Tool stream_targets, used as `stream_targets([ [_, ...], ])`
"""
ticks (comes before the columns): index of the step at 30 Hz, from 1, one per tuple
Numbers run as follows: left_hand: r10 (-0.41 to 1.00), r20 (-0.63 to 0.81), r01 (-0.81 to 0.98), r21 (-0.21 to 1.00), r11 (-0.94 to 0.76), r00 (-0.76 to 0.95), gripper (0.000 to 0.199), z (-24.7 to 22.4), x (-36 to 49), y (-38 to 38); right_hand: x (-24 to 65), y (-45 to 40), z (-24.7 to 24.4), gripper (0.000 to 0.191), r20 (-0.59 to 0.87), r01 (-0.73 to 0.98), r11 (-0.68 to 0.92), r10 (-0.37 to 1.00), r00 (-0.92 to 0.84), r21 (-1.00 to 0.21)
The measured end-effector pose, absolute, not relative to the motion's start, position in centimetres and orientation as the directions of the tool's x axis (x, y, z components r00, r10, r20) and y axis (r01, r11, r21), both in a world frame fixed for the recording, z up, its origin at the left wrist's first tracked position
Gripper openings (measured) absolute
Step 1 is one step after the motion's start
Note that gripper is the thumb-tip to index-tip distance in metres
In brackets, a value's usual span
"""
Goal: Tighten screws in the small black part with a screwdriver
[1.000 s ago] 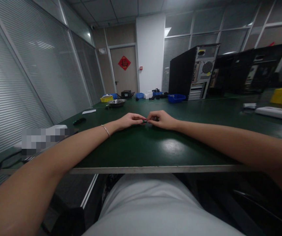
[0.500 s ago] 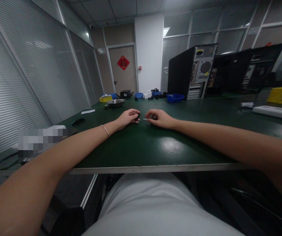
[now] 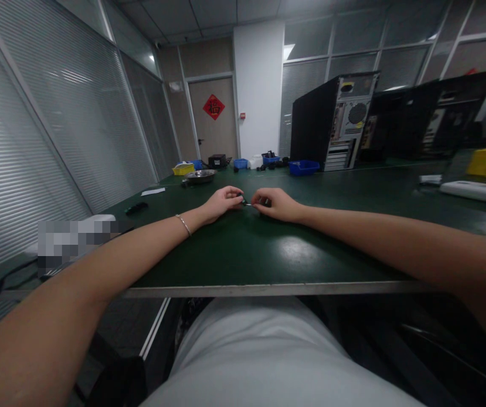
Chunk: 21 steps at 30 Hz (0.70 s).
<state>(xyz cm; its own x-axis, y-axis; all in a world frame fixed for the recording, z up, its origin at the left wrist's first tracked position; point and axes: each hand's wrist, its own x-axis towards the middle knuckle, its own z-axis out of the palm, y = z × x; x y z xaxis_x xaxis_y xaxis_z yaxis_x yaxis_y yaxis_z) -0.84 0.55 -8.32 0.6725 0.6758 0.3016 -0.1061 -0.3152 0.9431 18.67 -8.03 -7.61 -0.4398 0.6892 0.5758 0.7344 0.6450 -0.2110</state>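
Note:
Over the middle of the green table, my left hand pinches a small dark part between thumb and fingers. It is too small to tell its kind. Facing it from the right, my right hand is closed on a thin metal tool, most of which my fingers hide. The tool's shiny tip reaches the dark part, or lies very close to it; I cannot tell if they touch. Both forearms come in low over the table's front edge.
Left of my hands lie a dark green piece and a white paper. Behind stand a metal bowl, a yellow bin, a blue tray and a computer tower. A white bar lies at the right.
The gap between the hands has narrowed. The dark part in my left hand has come to the right, up to the tip of the tool in my right hand.

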Motion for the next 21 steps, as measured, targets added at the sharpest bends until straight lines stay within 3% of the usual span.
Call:
stream_targets([
  [7, 0.636, 0.274, -0.1, 0.95, -0.296, 0.721, 0.034, -8.23, -0.98, 0.34, 18.91, -7.74, -7.81, 0.014, 0.602, 0.769, 0.599, 0.705, -0.375, -0.222],
  [13, 0.589, 0.223, -0.087, 0.964, -0.25, 0.777, 0.025, -8.14, -1.14, 0.15, 18.95, -7.85, -7.71, 0.015, 0.594, 0.773, 0.595, 0.711, -0.377, -0.222],
  [21, 0.645, 0.232, -0.096, 0.966, -0.24, 0.728, 0.023, -7.97, -0.97, -0.12, 18.91, -7.96, -7.61, 0.015, 0.592, 0.777, 0.584, 0.721, -0.362, -0.236],
])
